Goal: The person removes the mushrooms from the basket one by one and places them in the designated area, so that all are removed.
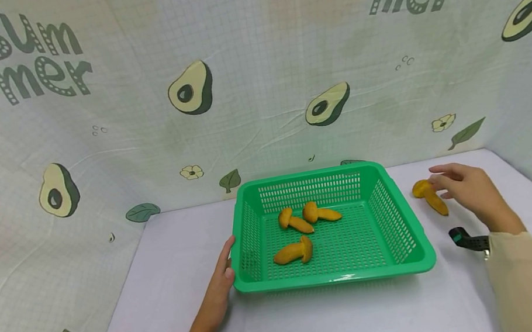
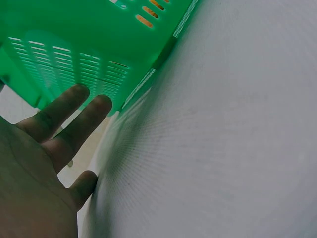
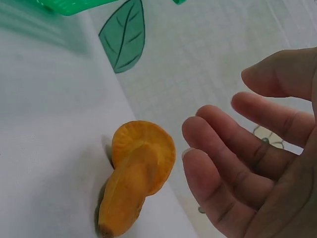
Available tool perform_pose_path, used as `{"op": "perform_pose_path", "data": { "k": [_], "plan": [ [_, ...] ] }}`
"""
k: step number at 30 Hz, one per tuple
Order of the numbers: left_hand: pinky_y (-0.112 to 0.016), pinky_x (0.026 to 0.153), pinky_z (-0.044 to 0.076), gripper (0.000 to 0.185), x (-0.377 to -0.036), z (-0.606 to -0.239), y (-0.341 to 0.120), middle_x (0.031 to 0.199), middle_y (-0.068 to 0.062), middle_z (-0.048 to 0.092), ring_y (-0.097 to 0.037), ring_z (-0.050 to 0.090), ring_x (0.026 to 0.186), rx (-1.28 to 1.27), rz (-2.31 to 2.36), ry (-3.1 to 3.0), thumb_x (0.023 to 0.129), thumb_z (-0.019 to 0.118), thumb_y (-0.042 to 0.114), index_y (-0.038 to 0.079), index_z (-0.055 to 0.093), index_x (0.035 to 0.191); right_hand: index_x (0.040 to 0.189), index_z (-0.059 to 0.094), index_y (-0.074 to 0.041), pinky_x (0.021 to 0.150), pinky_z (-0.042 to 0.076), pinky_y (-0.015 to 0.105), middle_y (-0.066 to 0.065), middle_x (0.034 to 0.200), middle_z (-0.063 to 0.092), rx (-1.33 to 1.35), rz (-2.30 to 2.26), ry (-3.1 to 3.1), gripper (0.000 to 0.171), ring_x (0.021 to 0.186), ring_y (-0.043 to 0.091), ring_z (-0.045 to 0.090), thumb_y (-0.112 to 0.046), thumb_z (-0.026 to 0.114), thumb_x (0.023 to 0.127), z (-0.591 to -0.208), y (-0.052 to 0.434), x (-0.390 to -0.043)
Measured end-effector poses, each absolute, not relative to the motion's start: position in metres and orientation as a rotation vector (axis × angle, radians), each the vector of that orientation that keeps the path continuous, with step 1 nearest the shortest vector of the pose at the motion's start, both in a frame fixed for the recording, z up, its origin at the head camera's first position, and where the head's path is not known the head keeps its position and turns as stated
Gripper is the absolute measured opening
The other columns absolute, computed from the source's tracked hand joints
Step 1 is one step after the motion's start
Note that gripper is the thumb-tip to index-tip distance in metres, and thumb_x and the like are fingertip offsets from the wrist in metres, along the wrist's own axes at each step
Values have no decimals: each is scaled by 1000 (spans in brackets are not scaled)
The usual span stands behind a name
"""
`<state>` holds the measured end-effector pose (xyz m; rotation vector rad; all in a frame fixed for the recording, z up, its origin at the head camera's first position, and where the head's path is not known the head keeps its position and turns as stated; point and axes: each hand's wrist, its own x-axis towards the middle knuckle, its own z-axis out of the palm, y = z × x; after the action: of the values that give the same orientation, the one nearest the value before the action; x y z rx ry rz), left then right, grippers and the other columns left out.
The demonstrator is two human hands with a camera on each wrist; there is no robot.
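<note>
A green plastic basket (image 1: 336, 278) with slotted walls stands on the table, and three yellow-brown mushrooms lie inside it, one of them a mushroom (image 1: 294, 251) near the front left. My left hand (image 1: 220, 284) rests against the basket's left side, fingers extended along the wall; the left wrist view shows the fingertips at the slotted green side. To the right of the basket, another mushroom (image 1: 430, 197) lies on the table. My right hand (image 1: 470, 195) hovers just beside it with loosely bent fingers. In the right wrist view a gap separates those fingers from the mushroom (image 3: 133, 181).
The white table (image 1: 326, 327) extends in front of the basket and to both sides. A cloth (image 1: 245, 45) printed with avocados, leaves and lettering hangs behind and beside the table. A black wrist strap (image 1: 469, 242) sits on the right forearm.
</note>
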<state>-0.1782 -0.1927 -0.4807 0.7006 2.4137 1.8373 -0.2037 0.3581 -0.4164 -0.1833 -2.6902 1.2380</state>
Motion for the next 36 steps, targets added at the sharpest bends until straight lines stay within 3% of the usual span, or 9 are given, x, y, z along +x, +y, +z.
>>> {"op": "perform_pose_path", "data": {
  "k": [12,20,25,28,33,36],
  "plan": [
    [-76,105,17,58,-180,-480,-193,165,-11,17,-46,31,141,714,1815,2441,108,28,45,29,15,162,142,52,-1,78,55,22,20,124,65,-33,1433,-2655,55,100,14,68,-41,51,105,-399,350,-204],
    [-75,106,17,58,-179,-479,-192,164,-11,19,-43,34,140,706,1826,2427,108,28,47,29,15,162,143,51,-2,81,54,22,10,121,69,-3,1462,-2682,56,103,17,69,-42,54,104,-393,343,-210],
    [-75,106,17,59,-178,-480,-192,164,-12,20,-43,34,140,700,1834,2423,108,28,47,29,15,162,140,53,-4,82,55,25,6,117,71,-5,1452,-2686,56,100,9,68,-45,55,103,-383,339,-212],
    [-76,106,17,59,-178,-480,-192,164,-12,20,-44,34,140,694,1841,2423,108,28,47,29,15,162,141,53,-7,86,54,29,9,121,69,-8,1434,-2723,59,101,10,68,-50,55,101,-376,336,-213],
    [-76,106,17,58,-178,-480,-192,165,-11,19,-44,33,140,695,1830,2432,108,28,47,29,15,162,145,50,-10,96,49,47,17,130,64,2,1442,-2774,63,101,19,68,-54,54,100,-365,329,-217],
    [-75,106,18,58,-178,-479,-192,165,-11,18,-44,33,141,698,1820,2432,109,29,46,30,15,162,145,50,-10,93,49,44,17,129,64,39,1461,-2779,62,100,18,68,-53,54,101,-360,324,-221]
  ]
}}
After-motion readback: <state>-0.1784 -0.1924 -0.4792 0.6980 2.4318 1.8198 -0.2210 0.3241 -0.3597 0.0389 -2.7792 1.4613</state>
